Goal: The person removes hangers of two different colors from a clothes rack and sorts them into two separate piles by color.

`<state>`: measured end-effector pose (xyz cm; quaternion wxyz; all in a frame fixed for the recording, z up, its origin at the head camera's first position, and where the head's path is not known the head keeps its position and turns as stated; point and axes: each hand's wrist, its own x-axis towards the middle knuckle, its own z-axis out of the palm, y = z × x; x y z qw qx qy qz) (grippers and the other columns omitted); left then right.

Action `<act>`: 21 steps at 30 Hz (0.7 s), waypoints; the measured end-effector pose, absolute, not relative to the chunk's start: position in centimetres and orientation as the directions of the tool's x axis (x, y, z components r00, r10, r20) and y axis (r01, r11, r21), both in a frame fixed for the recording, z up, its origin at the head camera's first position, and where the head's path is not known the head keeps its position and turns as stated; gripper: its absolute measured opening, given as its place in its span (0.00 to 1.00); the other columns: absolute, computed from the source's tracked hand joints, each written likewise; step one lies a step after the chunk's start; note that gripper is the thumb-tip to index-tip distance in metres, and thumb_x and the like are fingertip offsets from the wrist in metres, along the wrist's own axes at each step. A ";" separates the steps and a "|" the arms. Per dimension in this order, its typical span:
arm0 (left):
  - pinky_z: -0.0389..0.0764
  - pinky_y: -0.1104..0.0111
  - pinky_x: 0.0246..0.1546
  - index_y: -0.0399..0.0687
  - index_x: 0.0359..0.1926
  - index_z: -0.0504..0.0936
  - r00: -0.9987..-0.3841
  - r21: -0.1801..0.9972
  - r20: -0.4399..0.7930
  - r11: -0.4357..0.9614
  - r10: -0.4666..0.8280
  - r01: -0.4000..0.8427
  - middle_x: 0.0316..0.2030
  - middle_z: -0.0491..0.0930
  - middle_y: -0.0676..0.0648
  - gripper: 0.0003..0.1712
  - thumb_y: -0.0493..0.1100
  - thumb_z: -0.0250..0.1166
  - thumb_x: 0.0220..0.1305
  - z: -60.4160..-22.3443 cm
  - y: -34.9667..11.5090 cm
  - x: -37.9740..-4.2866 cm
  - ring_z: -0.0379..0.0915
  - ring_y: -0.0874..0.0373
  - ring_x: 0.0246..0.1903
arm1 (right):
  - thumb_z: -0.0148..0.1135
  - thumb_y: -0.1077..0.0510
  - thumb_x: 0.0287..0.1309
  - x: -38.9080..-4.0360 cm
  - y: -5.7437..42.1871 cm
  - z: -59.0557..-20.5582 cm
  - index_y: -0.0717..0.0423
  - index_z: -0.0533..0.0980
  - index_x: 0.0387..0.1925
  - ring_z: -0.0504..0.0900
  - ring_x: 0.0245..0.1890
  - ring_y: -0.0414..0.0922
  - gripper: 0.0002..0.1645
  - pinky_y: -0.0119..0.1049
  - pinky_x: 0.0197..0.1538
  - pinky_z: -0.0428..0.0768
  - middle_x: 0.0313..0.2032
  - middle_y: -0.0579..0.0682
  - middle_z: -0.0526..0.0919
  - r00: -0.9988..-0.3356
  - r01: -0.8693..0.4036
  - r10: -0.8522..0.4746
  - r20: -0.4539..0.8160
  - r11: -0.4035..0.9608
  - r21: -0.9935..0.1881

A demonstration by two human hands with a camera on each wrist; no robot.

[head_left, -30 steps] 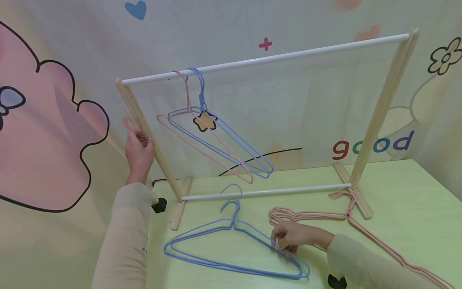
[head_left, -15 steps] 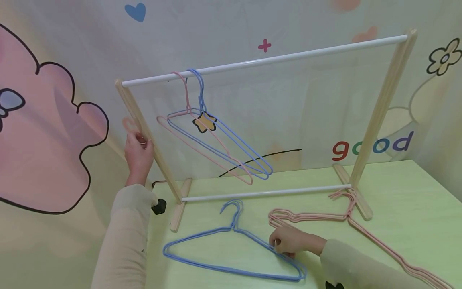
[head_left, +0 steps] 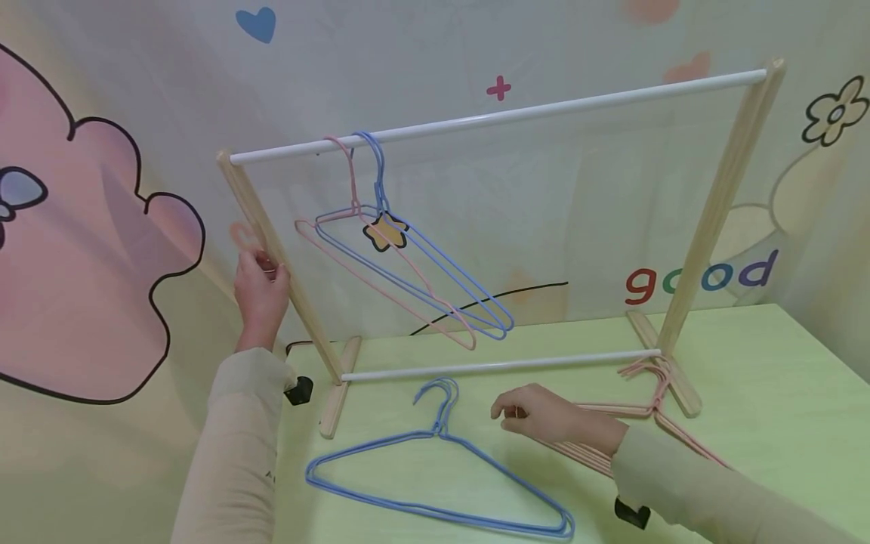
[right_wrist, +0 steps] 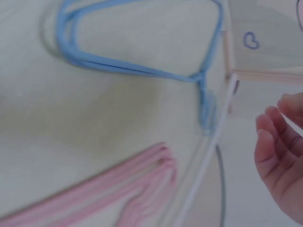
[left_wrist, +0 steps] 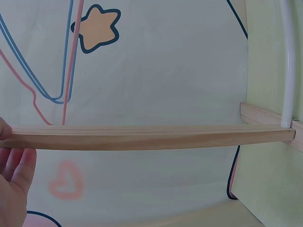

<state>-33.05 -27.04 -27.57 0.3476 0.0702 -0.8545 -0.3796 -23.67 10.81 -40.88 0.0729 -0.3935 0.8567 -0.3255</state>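
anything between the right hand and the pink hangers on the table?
Nothing visible. The right hand hovers just above the near end of the pink hangers, empty, fingers loosely curled. The blue hangers lie off to its left, apart from the pink stack, and the rack's lower bar runs behind both.

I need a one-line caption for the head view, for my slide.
Left hand grips the rack's wooden post; right hand hovers over pink hangers beside blue hangers on the table.
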 end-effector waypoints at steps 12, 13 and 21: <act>0.75 0.59 0.43 0.35 0.43 0.63 -0.740 0.693 0.555 0.703 -0.380 0.159 0.40 0.70 0.36 0.14 0.39 0.52 0.58 -27.6 -27.0 -32.9 0.74 0.47 0.43 | 0.53 0.67 0.52 -23.2 10.0 -34.0 0.58 0.77 0.35 0.65 0.18 0.29 0.09 0.24 0.23 0.70 0.21 0.43 0.75 -0.616 -0.747 -0.721 0.318 0.406 -0.526; 0.75 0.59 0.43 0.36 0.43 0.63 -0.741 0.692 0.555 0.705 -0.380 0.157 0.40 0.70 0.36 0.14 0.39 0.52 0.58 -27.6 -27.0 -32.9 0.74 0.47 0.43 | 0.54 0.67 0.52 -23.2 10.0 -33.6 0.58 0.77 0.35 0.64 0.18 0.29 0.09 0.24 0.23 0.69 0.21 0.43 0.75 -0.611 -0.755 -0.718 0.332 0.404 -0.516; 0.75 0.59 0.43 0.36 0.43 0.63 -0.747 0.696 0.546 0.702 -0.378 0.154 0.41 0.70 0.36 0.14 0.39 0.52 0.59 -27.7 -27.0 -33.0 0.73 0.47 0.43 | 0.54 0.68 0.51 -22.8 9.5 -29.9 0.58 0.76 0.34 0.64 0.18 0.31 0.08 0.24 0.21 0.68 0.20 0.43 0.73 -0.544 -0.828 -0.666 0.510 0.330 -0.453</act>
